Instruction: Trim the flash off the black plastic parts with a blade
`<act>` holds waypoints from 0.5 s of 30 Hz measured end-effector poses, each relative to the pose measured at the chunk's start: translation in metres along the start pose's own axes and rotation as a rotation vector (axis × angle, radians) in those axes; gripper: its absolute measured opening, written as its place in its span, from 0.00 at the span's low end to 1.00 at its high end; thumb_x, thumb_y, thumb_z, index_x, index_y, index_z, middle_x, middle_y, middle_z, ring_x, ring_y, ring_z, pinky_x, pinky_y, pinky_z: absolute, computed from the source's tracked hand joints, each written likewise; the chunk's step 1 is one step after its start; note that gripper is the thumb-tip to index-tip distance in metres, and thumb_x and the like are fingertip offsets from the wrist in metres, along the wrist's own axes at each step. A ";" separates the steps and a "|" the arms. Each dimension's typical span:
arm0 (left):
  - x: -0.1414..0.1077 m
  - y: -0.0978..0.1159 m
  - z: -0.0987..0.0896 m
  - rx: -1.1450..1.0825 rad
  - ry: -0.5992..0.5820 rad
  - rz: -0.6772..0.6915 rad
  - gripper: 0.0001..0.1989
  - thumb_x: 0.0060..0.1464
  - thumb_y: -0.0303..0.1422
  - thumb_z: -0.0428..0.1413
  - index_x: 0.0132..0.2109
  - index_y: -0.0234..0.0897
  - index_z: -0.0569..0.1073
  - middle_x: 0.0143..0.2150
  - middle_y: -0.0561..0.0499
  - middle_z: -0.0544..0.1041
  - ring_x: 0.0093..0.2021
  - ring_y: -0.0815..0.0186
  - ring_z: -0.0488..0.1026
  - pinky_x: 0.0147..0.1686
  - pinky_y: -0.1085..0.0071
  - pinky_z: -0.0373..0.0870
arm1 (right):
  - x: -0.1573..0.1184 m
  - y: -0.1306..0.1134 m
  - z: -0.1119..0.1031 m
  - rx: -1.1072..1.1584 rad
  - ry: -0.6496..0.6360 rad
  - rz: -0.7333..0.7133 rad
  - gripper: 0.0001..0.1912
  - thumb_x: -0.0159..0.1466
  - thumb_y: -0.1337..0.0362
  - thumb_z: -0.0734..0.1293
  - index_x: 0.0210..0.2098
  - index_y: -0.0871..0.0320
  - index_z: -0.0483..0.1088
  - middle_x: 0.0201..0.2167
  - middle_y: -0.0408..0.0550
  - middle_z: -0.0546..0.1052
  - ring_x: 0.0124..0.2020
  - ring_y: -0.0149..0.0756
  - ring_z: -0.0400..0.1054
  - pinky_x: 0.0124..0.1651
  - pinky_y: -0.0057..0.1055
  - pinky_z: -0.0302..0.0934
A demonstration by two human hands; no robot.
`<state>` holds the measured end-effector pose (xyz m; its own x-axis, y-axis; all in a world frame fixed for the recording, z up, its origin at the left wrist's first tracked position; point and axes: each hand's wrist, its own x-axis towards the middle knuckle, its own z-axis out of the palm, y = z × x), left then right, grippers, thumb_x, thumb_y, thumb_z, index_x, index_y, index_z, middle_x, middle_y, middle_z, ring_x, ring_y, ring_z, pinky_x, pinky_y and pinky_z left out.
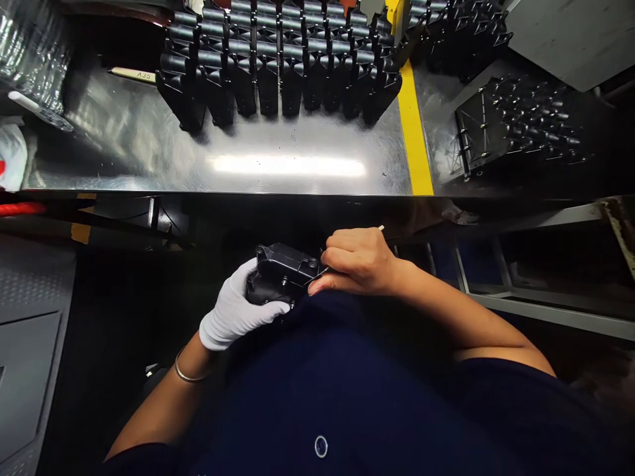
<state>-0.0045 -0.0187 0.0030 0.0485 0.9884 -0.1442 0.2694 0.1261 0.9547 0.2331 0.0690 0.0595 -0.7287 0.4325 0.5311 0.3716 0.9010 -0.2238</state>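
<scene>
The black molded part (285, 268) is in front of your torso, below the near edge of the metal workbench (297, 142); your gloved left hand (238, 307) is curled around its side, thumb along the lower edge, while your bare right hand (360, 261) is nearly closed on a thin tool (381, 229), its tip at the part's right end; on the bench beyond, rows of black parts (268, 86) sit left of a yellow stripe (415, 132)
</scene>
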 end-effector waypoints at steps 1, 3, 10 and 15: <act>0.001 0.001 0.000 0.000 -0.009 -0.011 0.35 0.34 0.44 0.71 0.51 0.39 0.74 0.41 0.46 0.81 0.43 0.51 0.79 0.47 0.57 0.76 | 0.000 0.000 0.000 -0.001 -0.013 -0.001 0.30 0.66 0.43 0.61 0.17 0.57 0.61 0.15 0.38 0.60 0.18 0.26 0.54 0.23 0.29 0.45; 0.002 0.004 0.000 -0.001 -0.020 -0.033 0.35 0.33 0.45 0.71 0.49 0.38 0.74 0.40 0.46 0.81 0.42 0.50 0.79 0.46 0.57 0.76 | -0.002 -0.001 0.001 0.007 -0.026 -0.003 0.31 0.66 0.43 0.62 0.16 0.57 0.59 0.14 0.38 0.59 0.18 0.25 0.53 0.23 0.29 0.44; 0.005 0.012 0.003 -0.030 -0.008 -0.131 0.34 0.28 0.44 0.72 0.44 0.38 0.72 0.38 0.47 0.80 0.41 0.51 0.79 0.43 0.57 0.77 | -0.004 -0.005 0.006 0.013 0.024 0.053 0.29 0.65 0.44 0.64 0.16 0.58 0.60 0.14 0.38 0.61 0.17 0.25 0.54 0.22 0.30 0.43; 0.003 0.008 0.007 -0.132 0.099 -0.215 0.32 0.32 0.41 0.72 0.45 0.35 0.70 0.38 0.47 0.80 0.38 0.55 0.79 0.39 0.61 0.77 | -0.010 -0.007 0.004 0.135 0.007 0.144 0.26 0.70 0.49 0.61 0.21 0.59 0.66 0.16 0.40 0.67 0.19 0.25 0.59 0.24 0.27 0.48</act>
<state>0.0045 -0.0149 0.0087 -0.0918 0.9405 -0.3272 0.1356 0.3373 0.9316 0.2354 0.0587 0.0529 -0.6691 0.5577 0.4913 0.3909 0.8263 -0.4055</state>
